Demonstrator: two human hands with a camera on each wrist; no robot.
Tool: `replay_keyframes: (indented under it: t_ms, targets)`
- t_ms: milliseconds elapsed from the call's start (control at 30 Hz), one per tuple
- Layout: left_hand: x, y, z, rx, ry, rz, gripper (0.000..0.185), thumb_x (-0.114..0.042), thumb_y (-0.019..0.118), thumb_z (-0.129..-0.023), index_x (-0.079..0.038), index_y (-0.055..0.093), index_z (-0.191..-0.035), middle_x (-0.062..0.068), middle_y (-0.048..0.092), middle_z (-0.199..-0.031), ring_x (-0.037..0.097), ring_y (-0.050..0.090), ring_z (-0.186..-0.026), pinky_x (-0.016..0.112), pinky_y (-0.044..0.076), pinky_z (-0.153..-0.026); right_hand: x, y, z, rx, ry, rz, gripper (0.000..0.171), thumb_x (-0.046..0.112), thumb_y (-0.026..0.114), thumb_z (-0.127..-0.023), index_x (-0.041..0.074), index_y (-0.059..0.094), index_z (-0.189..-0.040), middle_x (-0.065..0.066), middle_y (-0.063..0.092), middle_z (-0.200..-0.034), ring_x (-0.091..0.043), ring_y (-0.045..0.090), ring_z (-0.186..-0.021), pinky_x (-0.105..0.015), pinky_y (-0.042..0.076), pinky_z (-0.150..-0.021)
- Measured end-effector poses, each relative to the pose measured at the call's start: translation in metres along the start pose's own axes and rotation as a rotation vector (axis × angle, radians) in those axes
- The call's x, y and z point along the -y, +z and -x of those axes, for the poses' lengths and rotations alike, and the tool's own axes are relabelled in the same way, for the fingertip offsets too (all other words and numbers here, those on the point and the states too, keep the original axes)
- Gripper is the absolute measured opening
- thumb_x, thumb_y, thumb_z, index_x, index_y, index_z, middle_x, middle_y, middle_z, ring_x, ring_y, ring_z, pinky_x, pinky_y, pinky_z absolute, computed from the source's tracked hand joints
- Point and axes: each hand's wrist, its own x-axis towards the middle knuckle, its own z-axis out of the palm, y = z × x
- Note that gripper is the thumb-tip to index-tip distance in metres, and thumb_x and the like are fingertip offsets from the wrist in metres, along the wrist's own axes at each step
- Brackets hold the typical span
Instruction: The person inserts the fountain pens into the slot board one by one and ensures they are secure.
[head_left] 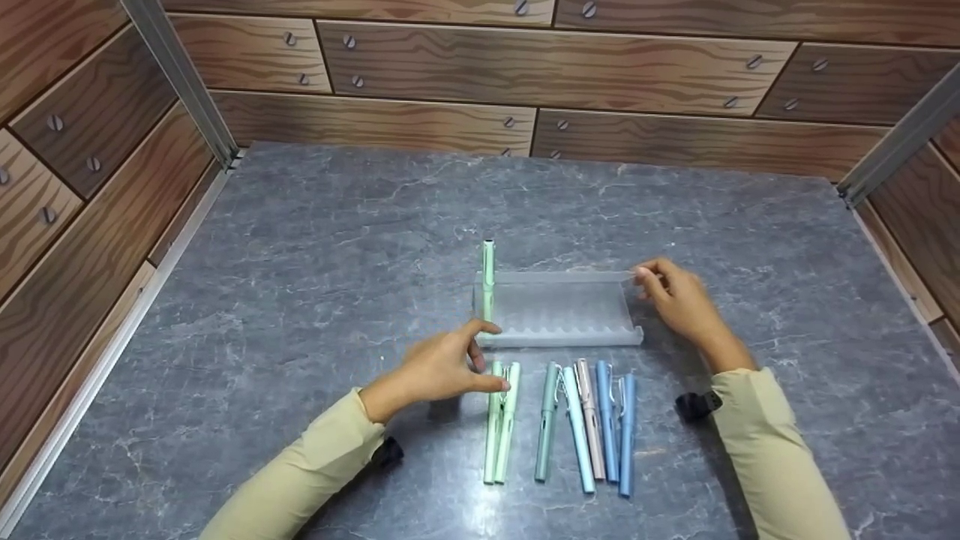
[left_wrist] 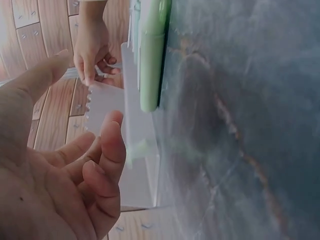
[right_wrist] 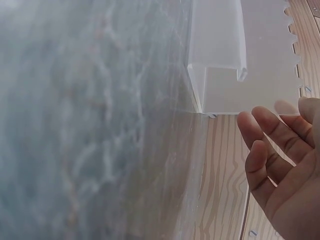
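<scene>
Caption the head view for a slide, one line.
Right hand pinching a translucent rack that holds one light-green pen; left hand near two more light-green pens, five other pens alongside.

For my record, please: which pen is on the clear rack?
The light green pen at the left end of the clear rack; the other seven pens lie on the table in front of it.

Clear rack (head_left: 562, 340), green pen (head_left: 488, 281) across — seven pens (head_left: 578, 431) nearby

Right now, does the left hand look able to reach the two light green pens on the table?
Probably yes: the left hand is close beside the light green pens, and nothing visible stands in its way.
</scene>
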Motion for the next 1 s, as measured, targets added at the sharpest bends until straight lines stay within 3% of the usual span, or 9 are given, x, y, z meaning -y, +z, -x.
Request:
replay_keyframes:
  t_ms: [333,633,1000]
  targets:
    - [0.006,0.014,-0.001,0.047,-0.011,-0.101,0.072,-0.055,0.076,-0.074,-0.022,0.050,-0.133,-0.011,0.057,-0.074,0.007,0.049,-0.058,0.027,0.040,-0.052,0.001,-0.002,0.001,0.023,0.005,0.005,0.028,0.020,0.048,-0.101,-0.003,0.063,-0.105,-0.022,0.069,-0.095,-0.031,0.066,-0.077,-0.016,0.044,-0.062]
    - [0.005,0.017,-0.006,0.086,-0.027,-0.172,0.074,-0.057,0.077,-0.070,-0.022,0.049,-0.129,-0.009,0.053,-0.069,0.009,0.045,-0.058,0.027,0.037,-0.050,0.002,-0.002,0.001,0.030,-0.003,0.013,0.029,0.021,0.048,-0.101,-0.003,0.063,-0.105,-0.021,0.069,-0.094,-0.032,0.066,-0.076,-0.017,0.044,-0.061]
    - [0.004,0.016,-0.010,0.134,-0.054,-0.213,0.073,-0.054,0.080,-0.069,-0.022,0.050,-0.128,-0.007,0.048,-0.074,0.012,0.045,-0.066,0.029,0.037,-0.055,0.001,-0.004,0.000,0.024,0.001,0.017,0.028,0.022,0.049,-0.101,-0.001,0.064,-0.105,-0.019,0.070,-0.094,-0.011,0.062,-0.071,-0.017,0.043,-0.060]
